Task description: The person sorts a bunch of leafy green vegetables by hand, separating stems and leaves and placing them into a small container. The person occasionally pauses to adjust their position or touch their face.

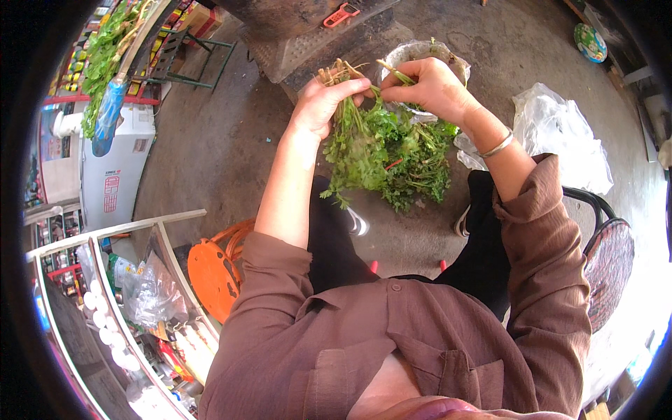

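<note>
My left hand [321, 102] grips a bunch of leafy green herbs [347, 142], probably coriander or celery, near its pale root ends. The leaves hang down below the fist. Just to the right, my right hand [428, 86] pinches a few separate stems [391, 69] between thumb and fingers, with the pale root end pointing up and left. The fingertips of both hands are close together. A heap of greens [420, 170] lies on the floor between my feet, with a red strip among it. Behind my right hand stands a tub lined with a plastic bag [451, 55], partly hidden.
A clear plastic bag [564, 136] lies on the concrete floor at right. Round stools stand on either side, an orange one [212, 278] and a dark patterned one [609, 268]. An orange-handled object [341, 16] rests on the stove-like base ahead. A white-framed rack [121, 228] is at left.
</note>
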Demonstrator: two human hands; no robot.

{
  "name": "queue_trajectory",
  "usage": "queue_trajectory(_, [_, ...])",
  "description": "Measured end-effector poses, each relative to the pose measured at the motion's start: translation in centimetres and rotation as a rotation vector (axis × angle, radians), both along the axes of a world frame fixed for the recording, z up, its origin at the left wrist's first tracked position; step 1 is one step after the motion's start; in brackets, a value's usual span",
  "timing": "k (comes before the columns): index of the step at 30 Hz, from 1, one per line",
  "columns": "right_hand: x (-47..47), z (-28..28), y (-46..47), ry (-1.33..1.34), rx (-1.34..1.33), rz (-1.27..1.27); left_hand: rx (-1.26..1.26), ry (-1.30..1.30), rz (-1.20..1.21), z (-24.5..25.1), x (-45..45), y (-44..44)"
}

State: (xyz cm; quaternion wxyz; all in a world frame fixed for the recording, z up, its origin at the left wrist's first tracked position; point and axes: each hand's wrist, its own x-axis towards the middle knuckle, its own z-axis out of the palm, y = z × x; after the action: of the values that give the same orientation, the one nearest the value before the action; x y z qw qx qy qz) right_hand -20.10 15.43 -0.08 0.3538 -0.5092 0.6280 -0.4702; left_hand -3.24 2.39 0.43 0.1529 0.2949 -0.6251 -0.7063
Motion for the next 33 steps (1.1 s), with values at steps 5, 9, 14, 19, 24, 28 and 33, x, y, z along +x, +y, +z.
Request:
queue_trajectory(5, [-0.4, 0.2, 0.5, -0.194, 0.133, -0.053, -0.053, 0.044, -0.067, 0.5, 0.3, 0.0])
queue_trajectory(9, [-0.7, 0.4, 0.5, -0.347, 0.220, 0.013, -0.154, 0.041, -0.148, 0.7, 0.4, 0.0])
queue_trajectory(14, [-1.3, -0.1, 0.4, -0.435, 0.251, 0.067, -0.136, 0.097, -0.176, 0.5, 0.4, -0.1])
queue_trajectory(19, [-2.9, -0.2, 1.0, -0.353, 0.166, -0.079, -0.097, 0.083, -0.045, 0.4, 0.8, -1.1])
queue_trajectory(24, [-5.0, -1.5, 0.8, 0.340, -0.125, -0.345, 0.084, 0.035, 0.172, 0.3, 1.4, -2.0])
queue_trajectory(28, [-6.1, -2.6, 0.6, 0.678, 0.060, -0.291, 0.170, 0.020, 0.250, 0.1, 1.5, -2.3])
queue_trajectory(33, [-5.4, -2.2, 0.8, 0.836, 0.007, -0.481, 0.194, 0.022, 0.290, -0.4, 1.3, -2.3])
